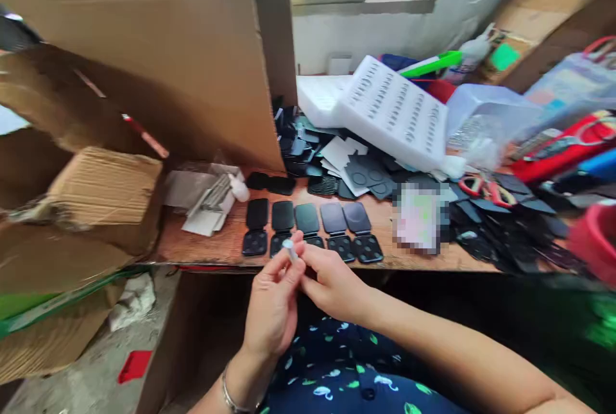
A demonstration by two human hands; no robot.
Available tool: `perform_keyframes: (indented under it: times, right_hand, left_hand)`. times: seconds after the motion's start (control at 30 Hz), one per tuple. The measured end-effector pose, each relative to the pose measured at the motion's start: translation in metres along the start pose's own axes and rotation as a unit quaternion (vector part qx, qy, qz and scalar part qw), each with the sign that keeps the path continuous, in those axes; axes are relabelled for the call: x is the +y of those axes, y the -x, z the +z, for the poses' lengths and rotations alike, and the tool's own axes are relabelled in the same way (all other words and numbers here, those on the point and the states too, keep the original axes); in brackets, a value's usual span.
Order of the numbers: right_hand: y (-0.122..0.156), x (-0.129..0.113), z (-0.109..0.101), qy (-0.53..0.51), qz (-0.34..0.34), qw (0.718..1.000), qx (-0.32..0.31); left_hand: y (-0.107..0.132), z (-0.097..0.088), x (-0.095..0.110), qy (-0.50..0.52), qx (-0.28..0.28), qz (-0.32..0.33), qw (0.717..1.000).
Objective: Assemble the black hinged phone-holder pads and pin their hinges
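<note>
Small white tube (289, 248) pinched between left hand (272, 311) and right hand (332, 285).

No text, label, brand, number or sign can be read anywhere in the view. A flat item (418, 218) on the table (216, 244), just beyond and to the right of the right hand (332, 285), is blurred out. The cardboard boxes (103, 192) to the left of the left hand (272, 311) show no legible print.
</note>
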State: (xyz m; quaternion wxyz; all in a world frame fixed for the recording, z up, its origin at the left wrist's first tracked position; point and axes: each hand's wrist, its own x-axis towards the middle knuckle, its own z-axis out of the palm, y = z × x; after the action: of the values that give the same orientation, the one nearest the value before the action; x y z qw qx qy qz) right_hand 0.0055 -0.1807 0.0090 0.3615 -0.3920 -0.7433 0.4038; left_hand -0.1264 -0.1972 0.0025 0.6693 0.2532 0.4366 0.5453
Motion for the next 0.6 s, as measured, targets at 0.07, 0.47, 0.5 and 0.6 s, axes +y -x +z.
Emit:
perform_keyframes:
  times: [0.07, 0.47, 0.5, 0.6]
  right_hand:
    - [0.036, 0.007, -0.023, -0.016, 0.033, 0.999, 0.022]
    - [0.112, 0.048, -0.102, 0.015, 0.172, 0.946, 0.274]
    - [0.106, 0.055, -0.104, 0.047, 0.159, 0.948, 0.272]
    - [0.087, 0.07, -0.107, 0.141, 0.122, 0.952, 0.243]
  left_hand:
    - [0.008, 0.021, -0.02, -0.061, -0.094, -0.031, 0.993]
    - [-0.069, 0.067, -0.051, -0.654, -0.326, 0.24, 0.639]
    - [-0.074, 0.068, -0.053, -0.673, -0.329, 0.244, 0.616]
    - [-0.081, 0.068, -0.058, -0.695, -0.336, 0.248, 0.585]
